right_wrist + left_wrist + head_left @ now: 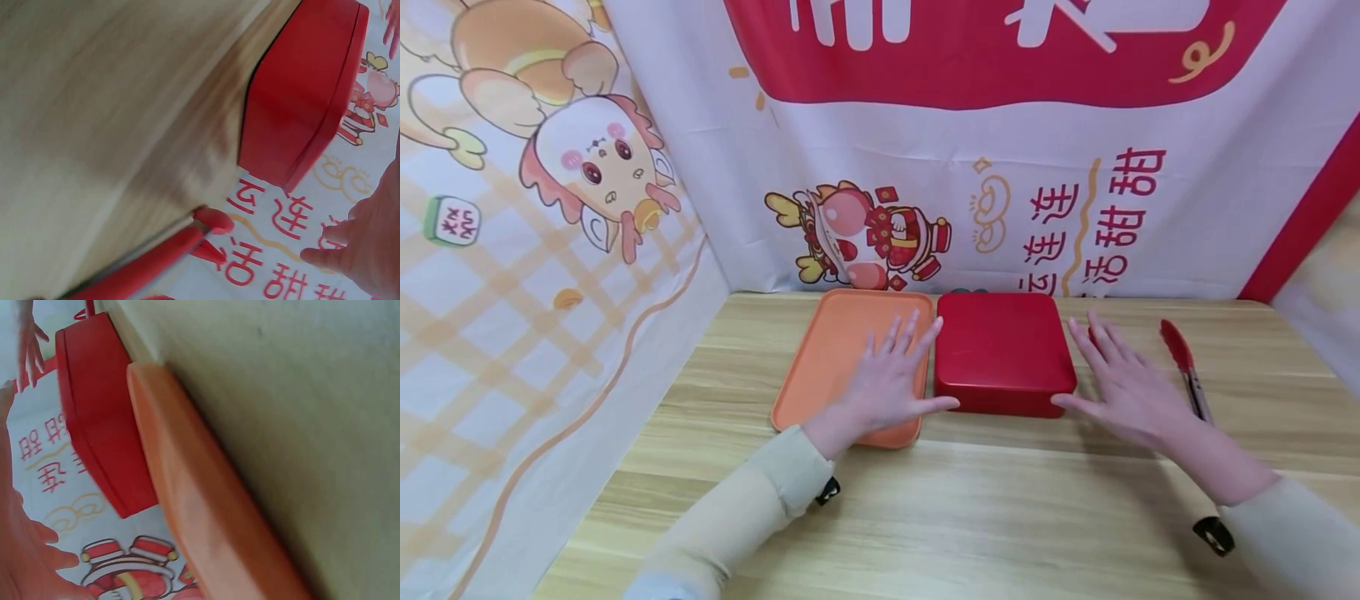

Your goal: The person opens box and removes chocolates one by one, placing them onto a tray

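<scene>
A red lidded box (1003, 342) stands at the back of the table between my two hands. My left hand (883, 379) hovers with spread fingers over the right part of an orange tray (816, 367). Its thumb points toward the box's front left corner. On the other side, my right hand (1131, 396) is held up with fingers apart, the thumb overlapping the box's front right corner in the head view. Neither hand holds anything. The left wrist view shows the tray (187, 481) edge-on in front of the box (103, 406).
Tongs (1183, 358) with red tips and metal handles lie right of my right hand. In the right wrist view the tongs (144, 262) show up close. A printed cloth (865, 133) hangs along the table's back edge, another patterned cloth (550, 333) at the left.
</scene>
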Tool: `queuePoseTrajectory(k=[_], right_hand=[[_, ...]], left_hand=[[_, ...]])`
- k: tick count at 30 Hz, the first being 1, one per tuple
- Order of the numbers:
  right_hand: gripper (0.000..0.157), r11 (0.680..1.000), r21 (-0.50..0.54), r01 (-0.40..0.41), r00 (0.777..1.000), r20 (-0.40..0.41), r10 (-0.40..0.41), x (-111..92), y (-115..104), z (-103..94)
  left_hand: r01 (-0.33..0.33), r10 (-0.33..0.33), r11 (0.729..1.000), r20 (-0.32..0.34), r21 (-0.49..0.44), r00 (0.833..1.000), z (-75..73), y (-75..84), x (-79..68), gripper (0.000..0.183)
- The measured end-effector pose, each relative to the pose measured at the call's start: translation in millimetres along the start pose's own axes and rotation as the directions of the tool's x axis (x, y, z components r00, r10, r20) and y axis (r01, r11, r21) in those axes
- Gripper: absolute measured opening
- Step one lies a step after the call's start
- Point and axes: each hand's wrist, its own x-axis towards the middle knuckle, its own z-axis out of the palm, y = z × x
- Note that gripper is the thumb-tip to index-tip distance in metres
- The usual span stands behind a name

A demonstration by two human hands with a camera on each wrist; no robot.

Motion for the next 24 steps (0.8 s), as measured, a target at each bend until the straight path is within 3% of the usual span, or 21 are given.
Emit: queuePoseTrajectory(k=[3,6,12,15,18,24], right_hand=[[0.106,0.993,0.107,-0.054,0.997,0.063,0.048,2,1,2.3],[0.106,0.966,0.227,-0.124,0.988,0.122,0.098,4,0,3.5],[0.109,0.914,0.375,-0.155,0.984,0.144,0.107,8,-1,9.7],[0.11,0.9,0.408,-0.15,0.985,0.137,0.102,8,2,15.4],[0.108,0.879,0.457,-0.135,0.988,0.129,0.085,7,5,21.3],[0.102,0.8,0.592,-0.097,0.993,0.117,0.034,4,7,30.4]], left_hand=[[0.015,-0.012,0.994,0.028,-0.107,1.0,6.5,0.9,3.2,0.108],[0.043,-0.028,0.965,0.059,-0.26,0.998,9.7,1.9,5.3,0.109],[0.112,-0.067,0.847,0.105,-0.52,0.992,13.7,3.1,8.9,0.112],[0.124,-0.069,0.806,0.116,-0.579,0.991,17.1,2.8,9.7,0.11],[0.136,-0.072,0.782,0.129,-0.609,0.989,21.0,2.1,9.6,0.108],[0.122,-0.069,0.74,0.107,-0.661,0.992,31.0,1.5,10.9,0.1]])
